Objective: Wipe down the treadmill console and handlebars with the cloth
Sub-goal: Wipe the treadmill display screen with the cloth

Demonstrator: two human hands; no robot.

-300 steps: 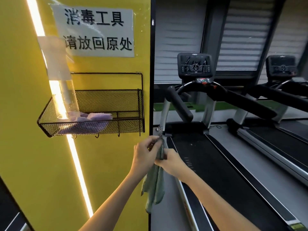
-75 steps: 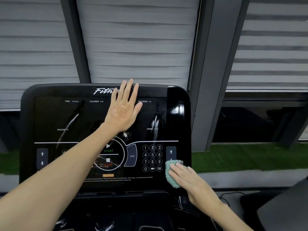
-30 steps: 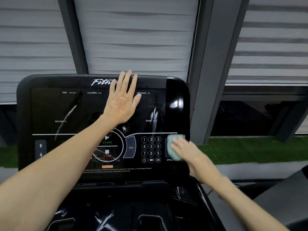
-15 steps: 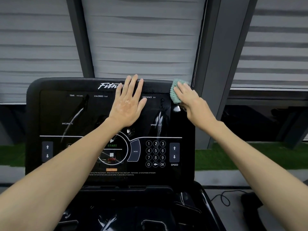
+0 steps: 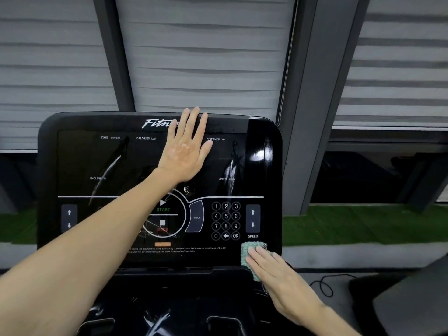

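- This is a gym: a black treadmill console (image 5: 80, 156) fills the middle of the frame, with a partly covered "Fitn…" logo along its top edge.
- Its panel reads TIME, CALORIES, DISTANCE, INCLINE and SPEED. It also has a green START mark, a number keypad (image 5: 225, 221) and up-and-down arrow keys (image 5: 252, 218) at the right.
- Across the upper frame behind it, grey slatted blinds (image 5: 206, 57) hang between dark pillars (image 5: 312, 117).
- A strip of green turf (image 5: 363, 224) runs along the floor at mid right, and a black cable (image 5: 322, 284) lies at lower right.
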